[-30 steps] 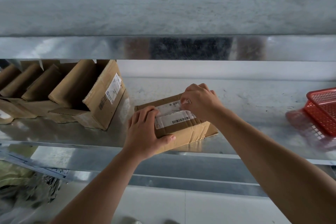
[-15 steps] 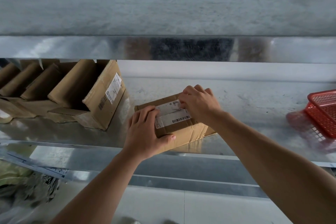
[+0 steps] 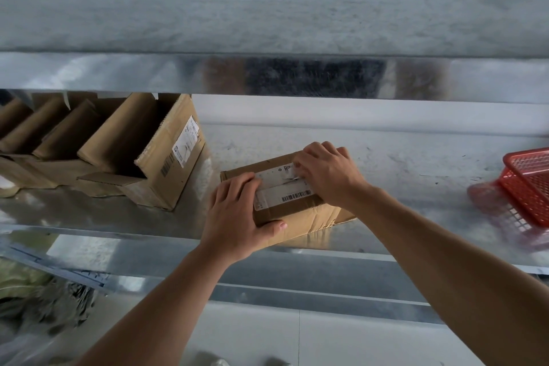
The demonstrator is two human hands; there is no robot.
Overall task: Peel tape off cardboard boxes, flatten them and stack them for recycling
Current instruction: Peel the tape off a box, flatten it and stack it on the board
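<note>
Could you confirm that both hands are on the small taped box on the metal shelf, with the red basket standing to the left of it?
Not quite: the red basket stands to the right of the small taped box, at the frame's edge, as the head view shows. What lies to its left is a row of opened boxes. The rest holds: the left hand and the right hand are both on the box on the metal shelf.

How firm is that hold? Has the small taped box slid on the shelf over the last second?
No. The small taped box keeps the same gap from the open box on the metal shelf, pinned by the left hand.
</note>
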